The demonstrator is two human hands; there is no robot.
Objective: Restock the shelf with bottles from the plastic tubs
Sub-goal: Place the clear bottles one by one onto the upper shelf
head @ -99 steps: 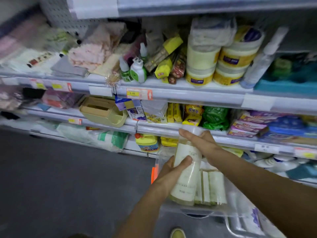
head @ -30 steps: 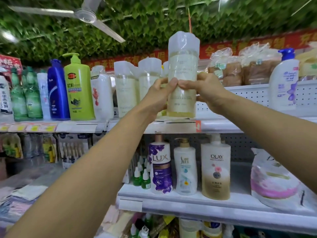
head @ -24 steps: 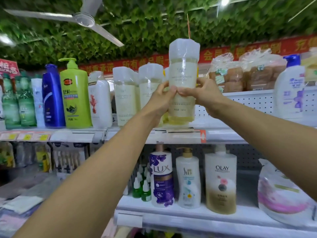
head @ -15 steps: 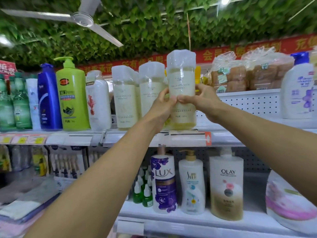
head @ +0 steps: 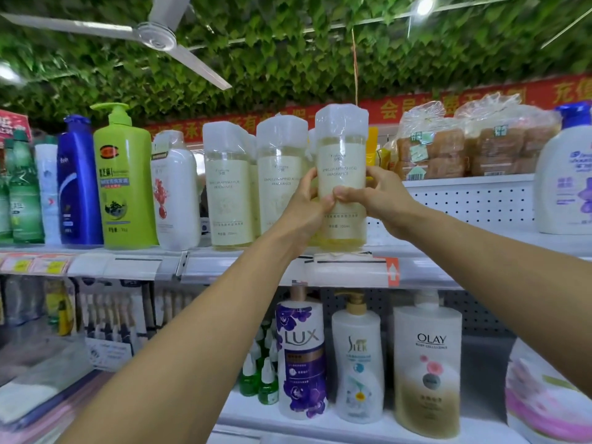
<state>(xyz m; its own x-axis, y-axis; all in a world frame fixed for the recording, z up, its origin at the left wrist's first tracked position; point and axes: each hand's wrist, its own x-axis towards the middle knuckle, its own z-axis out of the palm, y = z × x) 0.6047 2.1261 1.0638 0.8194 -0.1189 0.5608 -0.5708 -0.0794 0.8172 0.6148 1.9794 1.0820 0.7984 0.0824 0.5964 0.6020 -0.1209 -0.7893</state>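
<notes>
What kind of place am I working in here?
Most likely a small shop or supermarket aisle: price tags along the shelf edge, branded body-wash bottles below, bagged bread up top.

Both hands, left hand (head: 306,208) and right hand (head: 376,200), grip a pale bottle (head: 341,174) upright at the shelf (head: 448,248) edge. Two matching bottles (head: 253,184) (wrapped in plastic too) stand just left of it.

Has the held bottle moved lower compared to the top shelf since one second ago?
Yes. The held bottle has come down: its base is now at the top shelf edge, beside the matching bottles.
</notes>
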